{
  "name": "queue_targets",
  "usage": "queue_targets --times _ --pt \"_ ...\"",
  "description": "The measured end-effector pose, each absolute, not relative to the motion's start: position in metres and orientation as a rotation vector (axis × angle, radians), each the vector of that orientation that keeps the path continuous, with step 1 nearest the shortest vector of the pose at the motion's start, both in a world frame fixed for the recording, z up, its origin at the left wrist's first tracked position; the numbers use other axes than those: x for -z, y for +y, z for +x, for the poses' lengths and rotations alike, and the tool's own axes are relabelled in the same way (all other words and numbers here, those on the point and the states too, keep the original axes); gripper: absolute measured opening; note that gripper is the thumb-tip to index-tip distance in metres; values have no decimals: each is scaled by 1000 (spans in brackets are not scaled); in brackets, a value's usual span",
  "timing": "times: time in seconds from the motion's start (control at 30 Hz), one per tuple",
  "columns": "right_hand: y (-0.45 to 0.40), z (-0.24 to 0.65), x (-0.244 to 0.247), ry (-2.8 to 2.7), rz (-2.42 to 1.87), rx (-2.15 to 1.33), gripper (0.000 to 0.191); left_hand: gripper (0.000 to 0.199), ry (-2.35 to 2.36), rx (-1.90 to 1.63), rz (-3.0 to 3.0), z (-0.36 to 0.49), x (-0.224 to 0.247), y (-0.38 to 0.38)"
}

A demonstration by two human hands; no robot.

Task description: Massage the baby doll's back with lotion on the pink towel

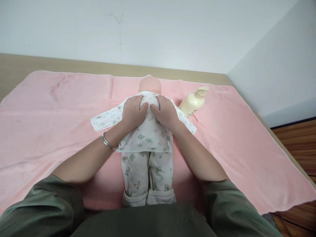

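A baby doll [150, 85] in a white patterned top [148, 140] and matching trousers [136, 169] lies lengthwise in front of me, its head away from me and no face showing. On the left side of its upper body rests my left hand [134, 110], palm down, fingers over the shoulder. My right hand [166, 111] lies the same way on the right shoulder. Both thumbs point inward, a small gap between them. Neither hand grips anything. The sleeves spread out to both sides, and my palms hide part of the top.
A cream pump bottle [192, 102] stands tilted beside the right sleeve. Under everything spreads a pink blanket [237, 141] on a wooden table [14, 64]. White walls [158, 33] rise behind and to the right; brown wood [296, 138] shows at the right edge.
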State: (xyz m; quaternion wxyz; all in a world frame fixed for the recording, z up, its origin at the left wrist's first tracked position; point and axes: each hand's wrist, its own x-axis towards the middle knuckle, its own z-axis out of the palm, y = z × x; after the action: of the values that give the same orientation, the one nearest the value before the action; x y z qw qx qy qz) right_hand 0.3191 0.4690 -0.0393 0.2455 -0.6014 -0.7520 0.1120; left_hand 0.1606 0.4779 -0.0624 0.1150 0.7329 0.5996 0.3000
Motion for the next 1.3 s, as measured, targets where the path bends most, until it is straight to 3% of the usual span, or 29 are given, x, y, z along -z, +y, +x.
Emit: queue_targets --times 0.27,1.0,1.3 --pt "469 317 42 -2117 -1744 -273 63 56 1762 -856 2135 162 60 477" --pt "477 334 28 -2157 -1608 -499 26 62 1653 -719 2209 177 41 435" --pt "439 310 10 -2449 -1703 -184 50 58 1612 -749 2058 163 47 472"
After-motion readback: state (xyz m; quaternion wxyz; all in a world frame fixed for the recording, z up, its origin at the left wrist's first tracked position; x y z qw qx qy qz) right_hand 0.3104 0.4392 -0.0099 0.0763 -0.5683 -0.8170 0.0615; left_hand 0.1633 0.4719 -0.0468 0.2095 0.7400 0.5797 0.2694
